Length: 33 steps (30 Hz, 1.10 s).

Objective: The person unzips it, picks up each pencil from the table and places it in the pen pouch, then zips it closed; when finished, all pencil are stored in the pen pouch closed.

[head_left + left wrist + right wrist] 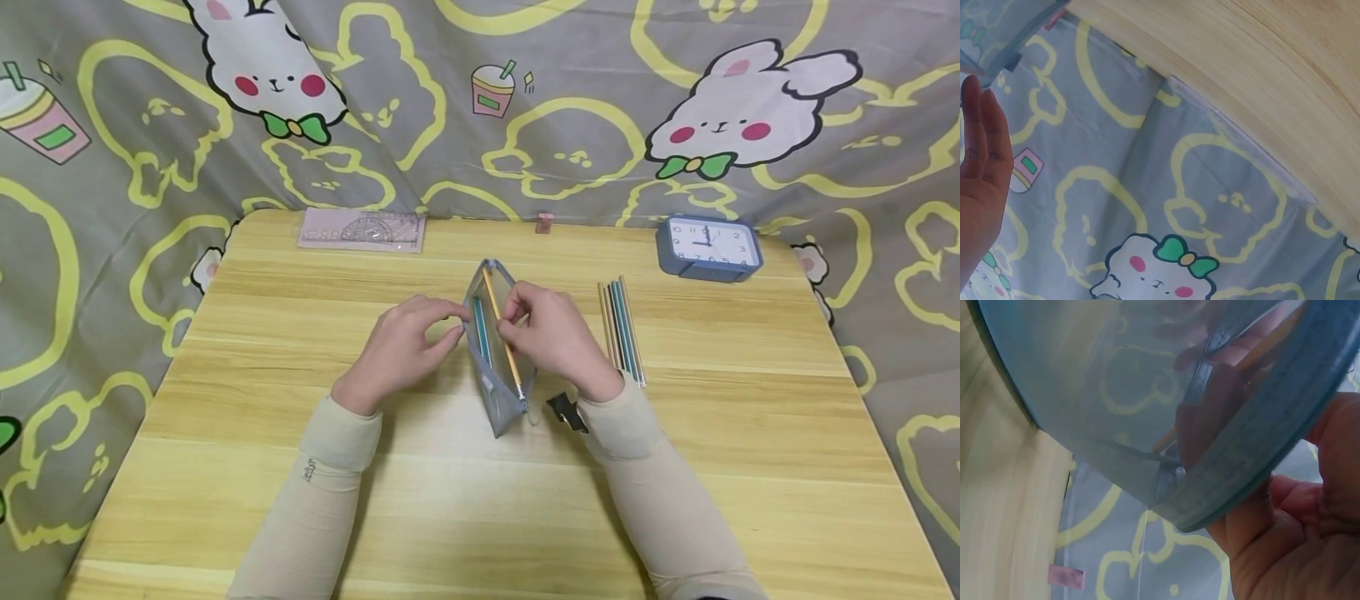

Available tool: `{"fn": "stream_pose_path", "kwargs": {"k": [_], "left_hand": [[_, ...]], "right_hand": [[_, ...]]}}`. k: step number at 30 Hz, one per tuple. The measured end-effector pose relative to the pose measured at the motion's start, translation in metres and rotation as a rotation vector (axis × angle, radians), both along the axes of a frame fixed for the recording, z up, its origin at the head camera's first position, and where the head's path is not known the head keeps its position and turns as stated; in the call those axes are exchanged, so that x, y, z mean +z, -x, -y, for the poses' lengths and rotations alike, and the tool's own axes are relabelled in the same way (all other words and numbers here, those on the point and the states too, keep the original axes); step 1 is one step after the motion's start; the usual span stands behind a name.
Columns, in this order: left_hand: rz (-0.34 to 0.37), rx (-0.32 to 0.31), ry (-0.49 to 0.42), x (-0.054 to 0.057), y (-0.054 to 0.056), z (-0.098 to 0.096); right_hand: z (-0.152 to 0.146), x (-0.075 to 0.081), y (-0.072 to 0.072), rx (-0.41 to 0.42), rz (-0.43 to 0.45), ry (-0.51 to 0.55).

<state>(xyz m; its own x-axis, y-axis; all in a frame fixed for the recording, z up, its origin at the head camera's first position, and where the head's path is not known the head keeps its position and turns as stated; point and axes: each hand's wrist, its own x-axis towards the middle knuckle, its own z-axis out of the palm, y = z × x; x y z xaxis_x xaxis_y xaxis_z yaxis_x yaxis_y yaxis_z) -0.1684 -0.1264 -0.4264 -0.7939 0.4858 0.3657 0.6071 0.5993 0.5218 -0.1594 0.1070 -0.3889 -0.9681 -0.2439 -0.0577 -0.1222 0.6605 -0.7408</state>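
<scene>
A grey translucent pencil case stands with its mouth spread wide between the hands. Inside it on the left lie blue-green pencils. A yellow pencil slants along the opening, its tip toward the far end. My right hand pinches this pencil near its middle. My left hand holds the case's left rim with thumb and index finger. In the left wrist view, straighter fingers reach up to the case. Through the case wall in the right wrist view, fingertips show blurred beside the pencil.
Several loose pencils lie right of the right hand. A black piece is beside the right wrist. Toward the back are a clear ruler set, a small pink piece and a blue clock. A patterned curtain borders the table.
</scene>
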Motion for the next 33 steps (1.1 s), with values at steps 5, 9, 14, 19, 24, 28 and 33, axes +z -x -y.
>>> {"fn": "stream_pose_path", "kwargs": {"k": [5, 9, 14, 19, 24, 28, 33], "left_hand": [[0.005, 0.0, -0.001, -0.001, 0.0, 0.0], [0.003, 0.001, 0.001, -0.001, 0.001, 0.0], [0.007, 0.003, 0.006, 0.0, 0.001, 0.001], [0.006, 0.002, 0.008, -0.001, 0.001, 0.001], [-0.004, -0.001, 0.004, -0.001, 0.001, 0.001], [-0.007, -0.001, 0.007, -0.001, 0.001, 0.0], [-0.011, -0.004, 0.008, 0.0, 0.0, 0.001]], "right_hand": [[0.001, -0.002, 0.0, -0.006, -0.013, -0.011], [0.002, -0.002, 0.0, -0.003, -0.017, -0.02], [0.002, -0.002, 0.0, 0.002, -0.018, -0.03], [0.002, -0.001, -0.001, 0.005, -0.018, -0.016], [0.0, 0.0, -0.001, -0.007, -0.017, -0.007], [-0.006, 0.002, 0.0, -0.03, -0.032, -0.007], [-0.026, 0.005, 0.007, -0.072, -0.023, 0.008]]}}
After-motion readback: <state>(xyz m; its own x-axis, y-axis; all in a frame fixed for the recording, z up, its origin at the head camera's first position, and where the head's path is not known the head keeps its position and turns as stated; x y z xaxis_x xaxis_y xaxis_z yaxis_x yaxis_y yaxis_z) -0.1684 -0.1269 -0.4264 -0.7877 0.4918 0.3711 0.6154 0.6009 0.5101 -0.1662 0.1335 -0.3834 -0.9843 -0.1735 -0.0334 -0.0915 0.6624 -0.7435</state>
